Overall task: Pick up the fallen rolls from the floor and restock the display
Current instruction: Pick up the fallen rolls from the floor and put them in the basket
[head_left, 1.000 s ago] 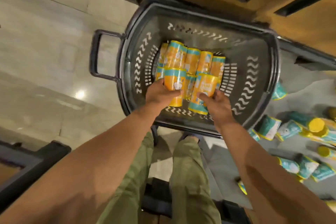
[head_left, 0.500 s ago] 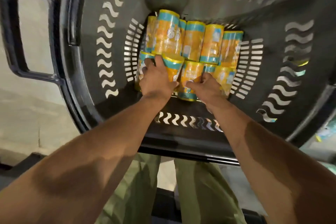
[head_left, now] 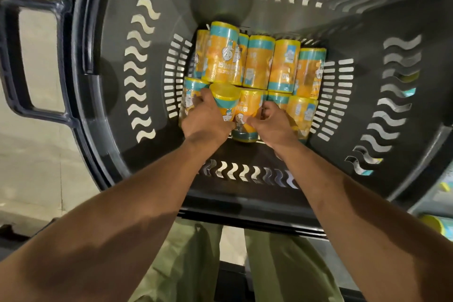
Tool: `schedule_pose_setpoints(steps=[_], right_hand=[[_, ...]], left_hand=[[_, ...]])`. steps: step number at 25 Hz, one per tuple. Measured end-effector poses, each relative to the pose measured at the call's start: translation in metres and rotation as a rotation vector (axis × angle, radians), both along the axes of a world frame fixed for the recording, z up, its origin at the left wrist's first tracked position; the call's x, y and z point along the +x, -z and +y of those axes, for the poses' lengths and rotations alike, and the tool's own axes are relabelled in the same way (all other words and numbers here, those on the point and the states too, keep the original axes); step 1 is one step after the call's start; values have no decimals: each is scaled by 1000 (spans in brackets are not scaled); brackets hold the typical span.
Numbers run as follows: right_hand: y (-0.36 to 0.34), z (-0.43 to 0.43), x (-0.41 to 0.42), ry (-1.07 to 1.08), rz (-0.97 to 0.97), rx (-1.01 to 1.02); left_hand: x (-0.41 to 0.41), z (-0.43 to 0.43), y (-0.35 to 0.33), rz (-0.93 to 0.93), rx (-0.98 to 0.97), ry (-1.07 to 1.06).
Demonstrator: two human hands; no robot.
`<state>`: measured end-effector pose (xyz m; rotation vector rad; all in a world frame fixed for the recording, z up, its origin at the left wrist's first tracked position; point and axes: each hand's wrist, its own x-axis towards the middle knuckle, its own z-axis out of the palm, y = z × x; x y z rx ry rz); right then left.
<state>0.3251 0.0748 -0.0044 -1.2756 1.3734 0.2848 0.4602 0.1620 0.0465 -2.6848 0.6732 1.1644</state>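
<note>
A dark grey plastic basket (head_left: pixel 137 144) fills the view, and several orange rolls with teal bands lie packed on its bottom in two rows. My left hand (head_left: pixel 207 121) is shut on a tilted roll (head_left: pixel 226 100) in the near row, its yellow end facing up. My right hand (head_left: pixel 275 125) grips the neighbouring roll (head_left: pixel 247 115), which lies flat beside it. A back row of rolls (head_left: pixel 259 64) lies just beyond both hands.
The basket's handle (head_left: pixel 12 56) sticks out at the left over a pale tiled floor (head_left: pixel 31 167). More rolls (head_left: pixel 438 225) lie on the floor at the right edge, partly seen through the basket's slots. My green trouser legs stand below the near rim.
My head and both hands have moved down into the basket. The two rolls, held above the near row a second ago, now rest among the others at the bottom.
</note>
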Motion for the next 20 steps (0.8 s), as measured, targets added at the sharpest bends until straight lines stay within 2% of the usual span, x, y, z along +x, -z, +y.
schedule_pose_setpoints(steps=[5, 9, 15, 20], right_hand=[[3, 1, 5, -43, 48, -40], [5, 3, 7, -36, 82, -57], [10, 9, 7, -8, 50, -41], [12, 13, 9, 69, -2, 50]], left_hand=[[16, -4, -2, -45, -41, 42], [35, -23, -2, -58, 49, 197], [28, 12, 12, -44, -175, 21], [47, 25, 24, 0, -241, 37]])
